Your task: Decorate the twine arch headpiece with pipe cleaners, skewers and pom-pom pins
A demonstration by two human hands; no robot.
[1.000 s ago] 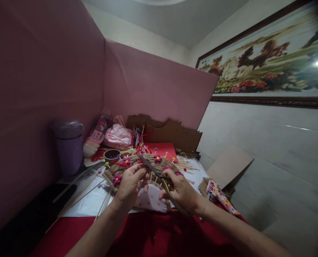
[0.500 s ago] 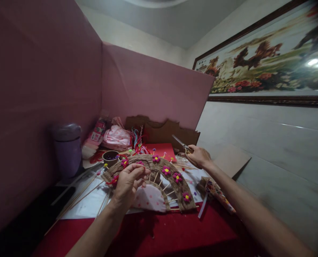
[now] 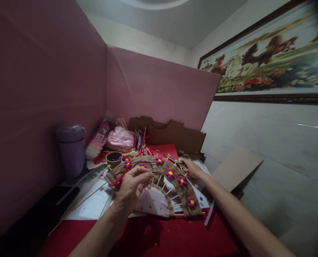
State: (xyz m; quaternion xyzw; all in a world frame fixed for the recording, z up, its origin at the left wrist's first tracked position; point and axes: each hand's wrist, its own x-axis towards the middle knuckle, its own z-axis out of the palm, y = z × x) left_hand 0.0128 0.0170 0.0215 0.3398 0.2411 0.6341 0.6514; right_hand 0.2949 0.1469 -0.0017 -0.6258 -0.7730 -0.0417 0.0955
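A fan-shaped twine piece (image 3: 149, 162) with stick ribs, magenta felt flowers and a polka-dot cloth centre (image 3: 153, 202) stands before me. My left hand (image 3: 134, 184) is in front of its left half, thumb and fingertips pinched together. A thin strand seems to show at the fingertips, but what they hold is unclear. Behind the fan's right side, my right hand (image 3: 192, 168) is low at the table, fingers at the handles of the scissors (image 3: 171, 158), whose blades point left. A red pipe cleaner (image 3: 121, 180) curls on the fan's left side.
A purple lidded tumbler (image 3: 72, 157) stands at the left, near a small round container (image 3: 113, 159). Pink dotted fabric (image 3: 121, 139), colourful cords (image 3: 142, 141) and torn cardboard (image 3: 169, 134) line the back. Long sticks (image 3: 80, 200) lie left, a glue stick (image 3: 209, 213) right.
My right hand has lowered the scissors from the air down to the tabletop behind the fan. The left hand keeps its pinch, and the whole view has shifted slightly.
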